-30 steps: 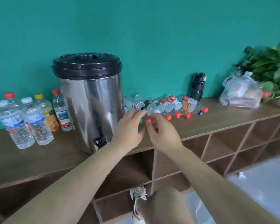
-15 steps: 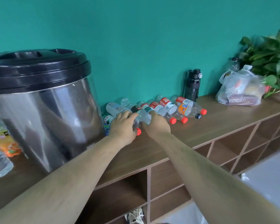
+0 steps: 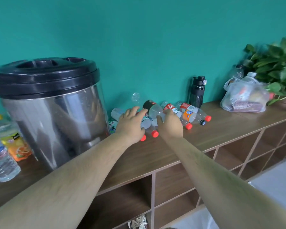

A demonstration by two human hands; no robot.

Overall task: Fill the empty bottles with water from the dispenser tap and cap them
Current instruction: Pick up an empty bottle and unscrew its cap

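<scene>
Several empty clear bottles (image 3: pixel 191 114) with red caps lie in a row on the wooden shelf top (image 3: pixel 221 129), right of the steel water dispenser (image 3: pixel 56 121) with its black lid. My left hand (image 3: pixel 130 124) rests with straight, spread fingers on a white-labelled bottle (image 3: pixel 145 122) at the row's left end; the bottle's red cap (image 3: pixel 143 138) pokes out beside the wrist. My right hand (image 3: pixel 169 124) curls over a neighbouring clear bottle (image 3: pixel 155 111), thumb on its left side. The dispenser tap is out of sight.
Filled water bottles (image 3: pixel 0 161) and an orange drink bottle (image 3: pixel 15 144) stand left of the dispenser. A black flask (image 3: pixel 196 91), a plastic bag (image 3: pixel 244 96) and a plant (image 3: pixel 274 63) sit to the right. Open cubbies (image 3: pixel 172 187) lie below the shelf top.
Both hands went from holding a red-capped bottle in front of the dispenser down and right onto the row of lying bottles. The view swung right and closer.
</scene>
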